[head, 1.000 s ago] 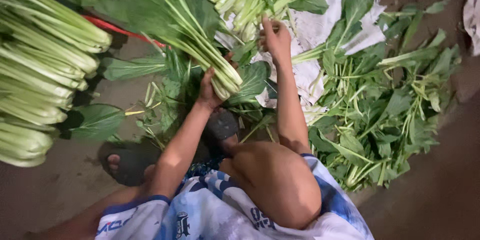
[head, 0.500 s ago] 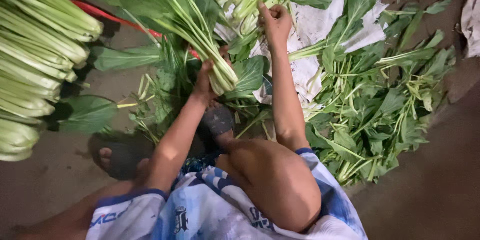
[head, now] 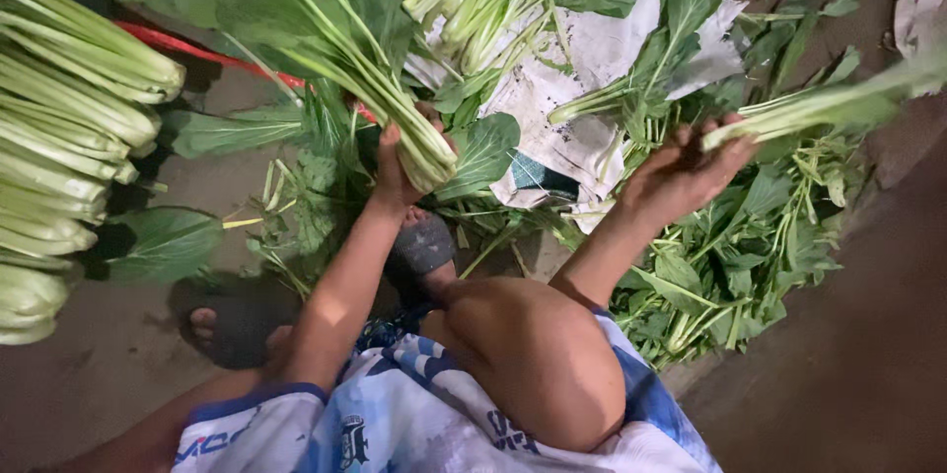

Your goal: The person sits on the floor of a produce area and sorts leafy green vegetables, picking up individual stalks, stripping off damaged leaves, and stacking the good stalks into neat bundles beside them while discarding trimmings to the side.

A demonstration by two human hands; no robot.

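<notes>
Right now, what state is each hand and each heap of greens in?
Left hand: closed around a bunch of greens, stalk ends down.
Right hand: gripping a single stalk, lifted, blurred.
Stacked bundles: lying flat, piled.
Loose leaves: scattered on the ground.
White sheet: spread, crumpled.

Dirt floor [head: 868,355]; white sacking [head: 582,69], loose greens [head: 750,256], stacked bundles [head: 59,138]

L hand [head: 400,172] grips greens bunch [head: 345,69]; R hand [head: 681,172] holds blurred stalk [head: 829,103], prob. greens too.
</notes>
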